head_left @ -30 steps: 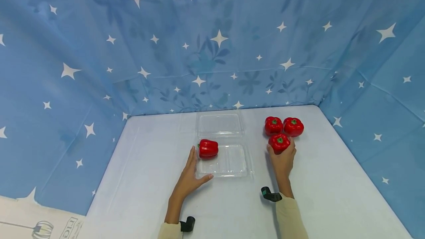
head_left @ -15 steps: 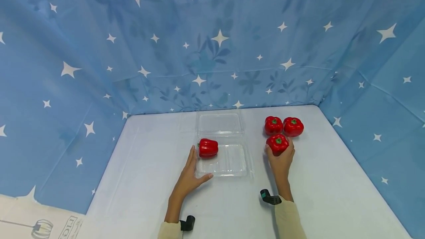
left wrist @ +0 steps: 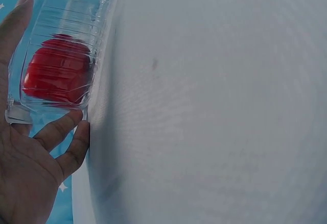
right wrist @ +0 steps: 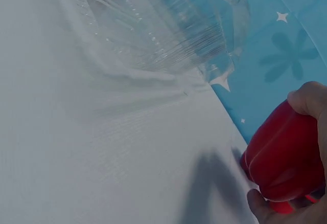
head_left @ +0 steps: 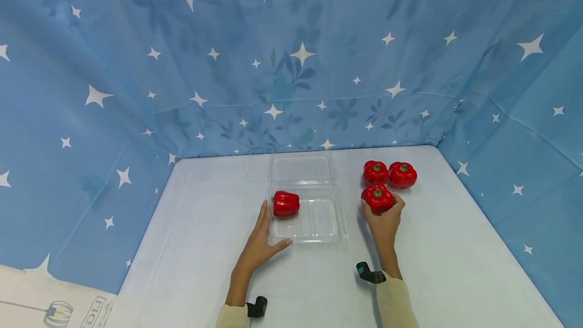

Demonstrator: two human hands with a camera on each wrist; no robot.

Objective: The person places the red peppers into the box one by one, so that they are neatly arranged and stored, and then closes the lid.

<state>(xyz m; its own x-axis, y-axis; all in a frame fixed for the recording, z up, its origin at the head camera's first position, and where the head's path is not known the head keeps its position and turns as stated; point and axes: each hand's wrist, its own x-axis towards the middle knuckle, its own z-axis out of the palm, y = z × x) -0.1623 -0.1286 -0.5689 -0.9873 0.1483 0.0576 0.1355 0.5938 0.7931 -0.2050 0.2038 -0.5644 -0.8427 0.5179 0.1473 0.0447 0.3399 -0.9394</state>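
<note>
In the head view a clear plastic clamshell box [head_left: 319,216] lies with its lid folded back, and one red bell pepper [head_left: 286,204] on its side in the left part of its base. My left hand [head_left: 258,244] rests against the box's left front corner, fingers extended along the side and thumb at the front edge. The left wrist view shows that pepper [left wrist: 59,71] through the clear wall. On the right, my right hand [head_left: 384,221] grips another red bell pepper [head_left: 377,198] between thumb and fingers, its green stem up; the right wrist view shows this pepper [right wrist: 286,152] close.
Two more red bell peppers stand behind the gripped one, a left one [head_left: 375,172] and a right one [head_left: 403,175]. The box's lid [head_left: 301,170] lies toward the back edge of the white table [head_left: 209,206]. A blue star-patterned curtain [head_left: 300,80] hangs behind and at both sides.
My right hand has shifted a little to the left with the gripped bell pepper, away from the pepper at the back right. The left hand and the box have stayed in place.
</note>
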